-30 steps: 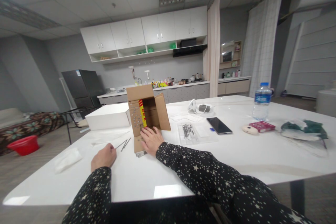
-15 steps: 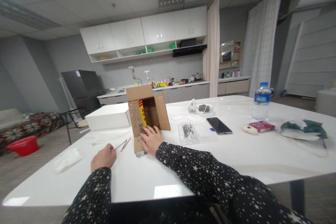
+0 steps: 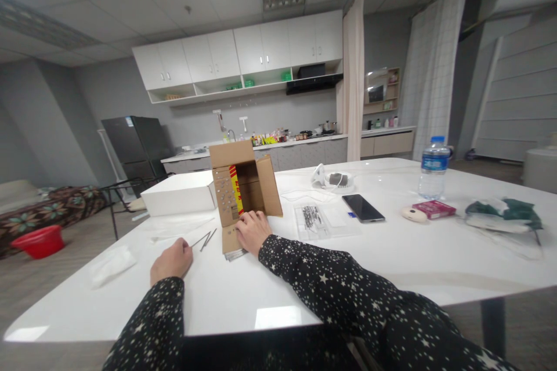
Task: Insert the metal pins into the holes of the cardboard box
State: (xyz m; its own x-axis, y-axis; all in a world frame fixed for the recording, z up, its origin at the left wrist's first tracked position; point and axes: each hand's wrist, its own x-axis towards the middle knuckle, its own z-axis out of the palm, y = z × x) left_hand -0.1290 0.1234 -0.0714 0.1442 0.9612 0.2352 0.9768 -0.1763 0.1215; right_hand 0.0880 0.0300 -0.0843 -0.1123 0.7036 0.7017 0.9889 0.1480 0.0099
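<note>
white table [image 3: 304, 278]: right hand [image 3: 251, 233] on cardboard box [image 3: 243, 188] flap.

Table [image 3: 304, 290]: cardboard box [image 3: 243, 185] left of centre, flat white box [image 3: 179, 192] to its left; right hand [image 3: 252, 232] at cardboard box's foot, left hand [image 3: 172, 261] nearer left; phone [image 3: 363, 208] right of centre; water bottle [image 3: 433, 168] far right.

Cardboard box [image 3: 243, 185]: brown, with a red-and-yellow printed panel and grey dots on the left flap. Tabletop [image 3: 391, 255]: glossy white. Sleeves [image 3: 331, 284]: black with small white stars. Flat box [image 3: 180, 192]: white. Phone [image 3: 363, 208]: black. Bottle [image 3: 434, 167]: clear, blue cap and label. Small packet [image 3: 434, 209]: red. Basin on floor [image 3: 40, 240]: red.
</note>
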